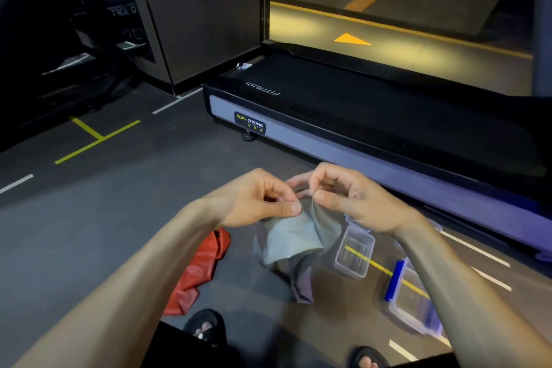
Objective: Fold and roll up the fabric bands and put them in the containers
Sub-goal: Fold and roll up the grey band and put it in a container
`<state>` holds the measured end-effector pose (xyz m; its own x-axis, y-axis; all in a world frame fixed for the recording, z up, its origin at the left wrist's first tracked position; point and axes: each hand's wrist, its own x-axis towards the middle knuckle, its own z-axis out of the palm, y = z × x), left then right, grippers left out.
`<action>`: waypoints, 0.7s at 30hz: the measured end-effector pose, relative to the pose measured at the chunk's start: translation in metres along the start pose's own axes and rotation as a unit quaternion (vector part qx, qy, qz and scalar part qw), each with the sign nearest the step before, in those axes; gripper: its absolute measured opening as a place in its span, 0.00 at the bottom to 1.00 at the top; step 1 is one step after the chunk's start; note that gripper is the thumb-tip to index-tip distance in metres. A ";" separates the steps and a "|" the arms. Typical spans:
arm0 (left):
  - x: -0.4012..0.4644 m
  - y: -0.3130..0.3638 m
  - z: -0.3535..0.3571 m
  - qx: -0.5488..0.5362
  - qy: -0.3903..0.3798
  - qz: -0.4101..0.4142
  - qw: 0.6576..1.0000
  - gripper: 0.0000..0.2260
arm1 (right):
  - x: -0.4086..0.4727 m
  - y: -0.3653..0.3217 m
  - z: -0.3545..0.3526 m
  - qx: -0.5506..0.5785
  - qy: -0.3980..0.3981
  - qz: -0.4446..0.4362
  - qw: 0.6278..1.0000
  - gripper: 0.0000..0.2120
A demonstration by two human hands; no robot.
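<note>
Head view looks down on a dark gym floor, with the person's two forearms reaching forward from the near edge. Far left lie yellow floor markings (98, 139). Nearer, left of centre, a red band (198, 273) lies crumpled on the floor, untouched and well apart from both hands.

At centre the left hand (254, 199) pinches the top edge of a grey band (294, 240) between thumb and curled fingers. The band hangs below the hands in loose folds, its lower end trailing darker toward the floor. Just to the right, the right hand (348, 196) pinches the same top edge, thumb against forefinger, so the two grips sit nearly touching.

Right of the band, a small clear container (355, 254) stands open on the floor, and nearer and further right a second clear container (413, 306) with blue clips sits partly under the right forearm. A treadmill (373, 128) runs across the far side.

The band looks light, thin and limp, with no stiffness of its own, and probably a little slick and stretchy. It should fold best when held by its corners or along one straight edge and drawn flat. Rolled up, it is likely to spring open unless kept pinched until it is inside a container.
</note>
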<state>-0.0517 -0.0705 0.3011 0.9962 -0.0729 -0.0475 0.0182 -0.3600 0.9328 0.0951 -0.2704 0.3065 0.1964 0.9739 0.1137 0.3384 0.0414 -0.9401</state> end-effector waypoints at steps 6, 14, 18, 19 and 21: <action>0.003 0.000 0.005 0.013 0.002 -0.002 1.000 0.14 | 0.008 -0.003 0.014 -0.035 0.002 0.006 0.999 0.05; -0.004 -0.002 -0.002 0.098 0.004 -0.016 0.995 0.11 | 0.010 -0.011 0.006 -0.099 -0.037 0.011 0.994 0.04; -0.009 -0.003 -0.011 0.068 -0.035 -0.024 0.997 0.11 | 0.010 -0.020 0.001 -0.037 -0.022 -0.007 0.999 0.05; -0.009 -0.004 -0.012 0.067 -0.033 -0.027 0.997 0.09 | 0.009 -0.020 0.000 -0.024 -0.018 -0.007 1.000 0.04; -0.008 -0.006 -0.014 0.065 -0.023 -0.035 0.997 0.07 | 0.009 -0.018 -0.002 -0.007 -0.008 -0.002 1.000 0.02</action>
<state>-0.0585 -0.0552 0.3006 0.9878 -0.0852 -0.1303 0.0734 -0.4836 0.8722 0.0930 -0.2626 0.3254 0.1807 0.9772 0.1116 0.3517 0.0418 -0.9352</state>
